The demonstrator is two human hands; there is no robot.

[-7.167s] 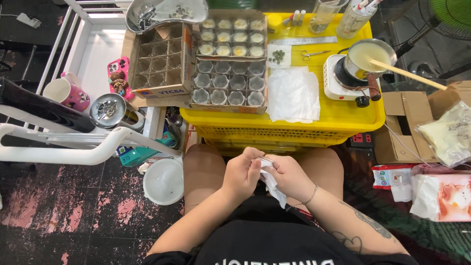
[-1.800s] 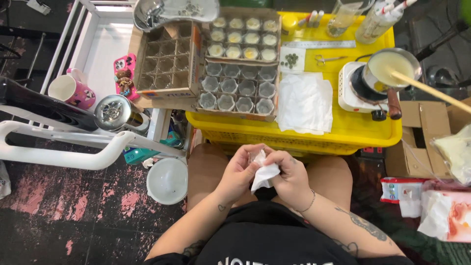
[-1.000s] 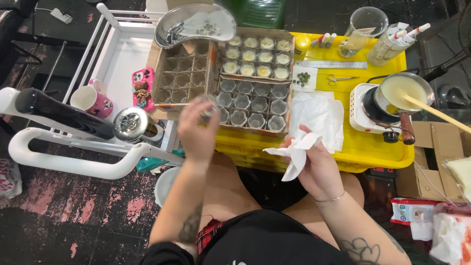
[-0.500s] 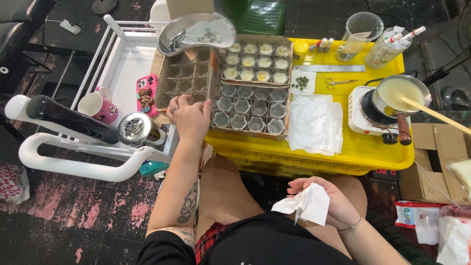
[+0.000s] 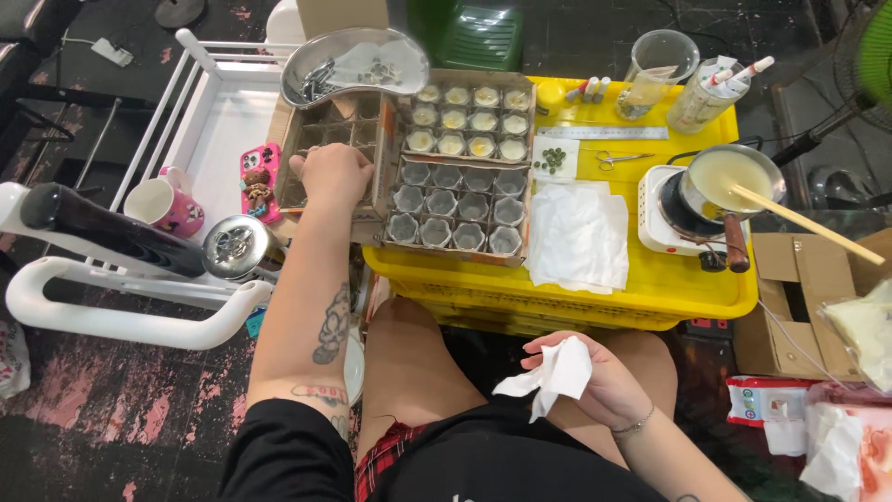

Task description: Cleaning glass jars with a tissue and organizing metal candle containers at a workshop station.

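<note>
My left hand [image 5: 333, 175] reaches forward into a cardboard divider box [image 5: 311, 130] of empty cells at the left of the yellow crate top [image 5: 650, 279]; its fingers are curled down inside the box and what they touch is hidden. My right hand [image 5: 595, 376] rests over my lap, closed on a crumpled white tissue [image 5: 556, 374]. Beside the left hand sits a tray of small glass cups [image 5: 455, 209], empty in the near rows, with cream-filled cups [image 5: 469, 121] behind.
A metal dish [image 5: 353, 60] lies on the box's far end. A pot of pale liquid with a wooden stick [image 5: 729, 181] stands on a small white hotplate at right. White cloth [image 5: 578, 232], scissors, ruler, beaker and bottles are on the crate. A pink mug [image 5: 167, 203] and a white rack are at left.
My hands separated: the left hand left the tissue and reached forward to the divider box, while the right hand dropped back to my lap with the tissue.
</note>
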